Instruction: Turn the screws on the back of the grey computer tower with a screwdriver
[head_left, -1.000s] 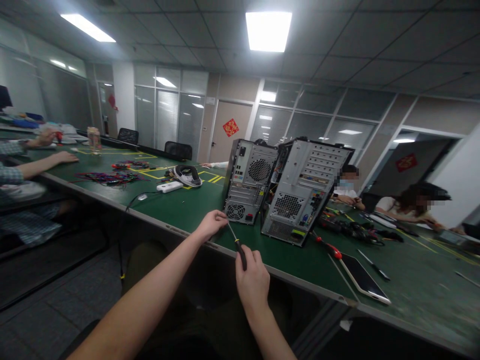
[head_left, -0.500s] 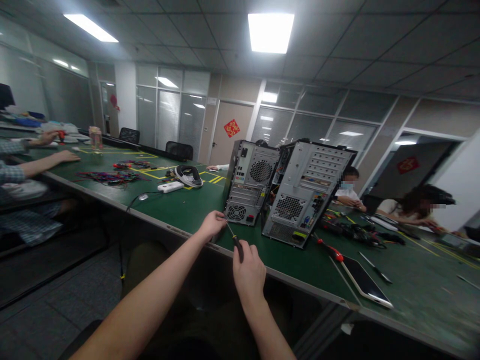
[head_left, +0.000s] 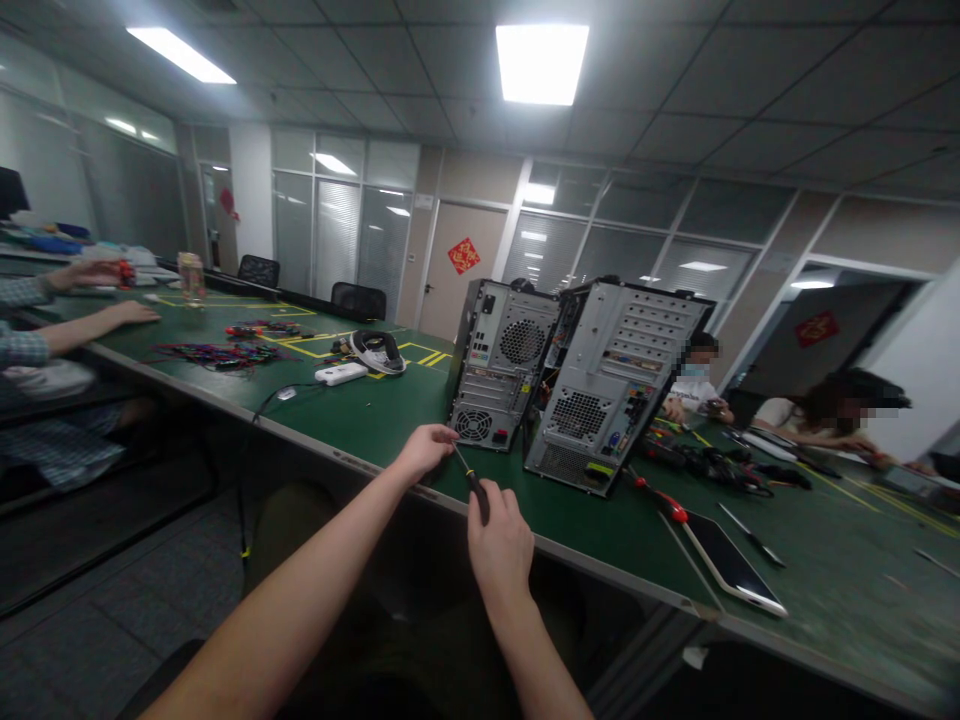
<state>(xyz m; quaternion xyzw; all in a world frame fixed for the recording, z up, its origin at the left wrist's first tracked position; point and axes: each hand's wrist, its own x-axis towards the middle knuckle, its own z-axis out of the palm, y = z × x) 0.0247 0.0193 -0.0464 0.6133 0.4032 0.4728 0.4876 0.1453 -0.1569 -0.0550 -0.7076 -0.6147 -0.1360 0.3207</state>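
Note:
My right hand [head_left: 501,545] is wrapped round the dark handle of a screwdriver [head_left: 475,486], just over the table's front edge. The screwdriver's thin shaft slants up and left to the fingertips of my left hand [head_left: 424,453]. Those fingers are pinched together near the lower left corner of a computer case [head_left: 499,375]; whatever is between them is too small to make out. Close against that case, on its right, stands a second, larger computer case [head_left: 592,400]. Both are upright with their back panels and fan grilles facing me.
On the green table [head_left: 360,420], to the right, lie a red-handled tool [head_left: 664,502], a phone [head_left: 731,565] and a slim metal tool [head_left: 750,535]. Leftward are a white power strip [head_left: 341,374], bundled wires [head_left: 217,354] and a bottle [head_left: 191,280]. Other people sit on both sides.
My two hands and the screwdriver have barely shifted. At the far left, another person's hand with a red object has moved slightly. The hand behind the smaller case has gone from view.

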